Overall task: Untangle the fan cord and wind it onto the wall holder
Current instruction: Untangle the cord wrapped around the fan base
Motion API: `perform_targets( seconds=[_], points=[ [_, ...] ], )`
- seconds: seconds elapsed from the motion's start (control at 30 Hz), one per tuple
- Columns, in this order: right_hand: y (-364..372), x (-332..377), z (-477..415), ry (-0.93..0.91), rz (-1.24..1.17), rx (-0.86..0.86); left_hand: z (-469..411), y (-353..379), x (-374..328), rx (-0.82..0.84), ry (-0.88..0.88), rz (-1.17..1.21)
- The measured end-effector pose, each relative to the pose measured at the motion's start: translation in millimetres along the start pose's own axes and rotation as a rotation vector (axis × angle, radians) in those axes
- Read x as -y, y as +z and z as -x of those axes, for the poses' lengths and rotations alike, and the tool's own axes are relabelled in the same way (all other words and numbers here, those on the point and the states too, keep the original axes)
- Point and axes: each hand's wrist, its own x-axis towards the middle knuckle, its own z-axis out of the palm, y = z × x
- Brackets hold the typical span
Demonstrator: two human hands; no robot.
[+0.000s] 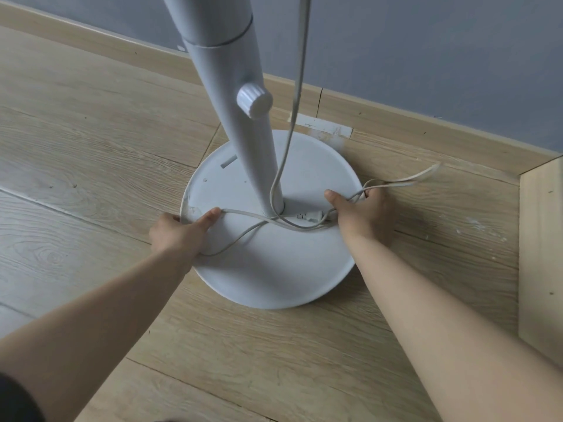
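A white standing fan's round base (pixel 274 269) sits on the wood floor, its pole (pixel 231 95) rising toward me with a knob (pixel 254 100) on it. The white cord (pixel 243 236) loops around the pole's foot, and its plug (pixel 309 216) lies on the base. My left hand (pixel 179 233) grips a cord loop at the base's left edge. My right hand (pixel 362 214) holds cord strands at the right edge, and a loop (pixel 405 182) trails off to the right. One strand (pixel 300 71) runs up out of view. No wall holder is in view.
A wooden skirting board (pixel 396 120) runs along the grey-blue wall (pixel 426 50) behind the fan. A light wooden panel (pixel 542 254) stands at the right edge. A strip of tape (pixel 326 126) lies on the floor behind the base.
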Motion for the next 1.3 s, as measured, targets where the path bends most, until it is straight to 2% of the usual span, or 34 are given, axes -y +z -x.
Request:
perform_targets(
  seconds=[0.43,1.03,1.3],
  points=[
    [-3.4,-1.8,-12.9,-0.083,0.047,-0.045,0.5,2.5,-13.4,0.037,0.008,-0.051],
    [-30.4,-33.0,-35.6,-0.026,0.034,-0.127,16.4,35.5,-35.9,0.068,0.114,-0.184],
    [-44.2,-49.9,-36.0,-0.188,0.031,-0.164,21.0,47.7,-45.9,0.086,0.163,-0.246]
  ],
)
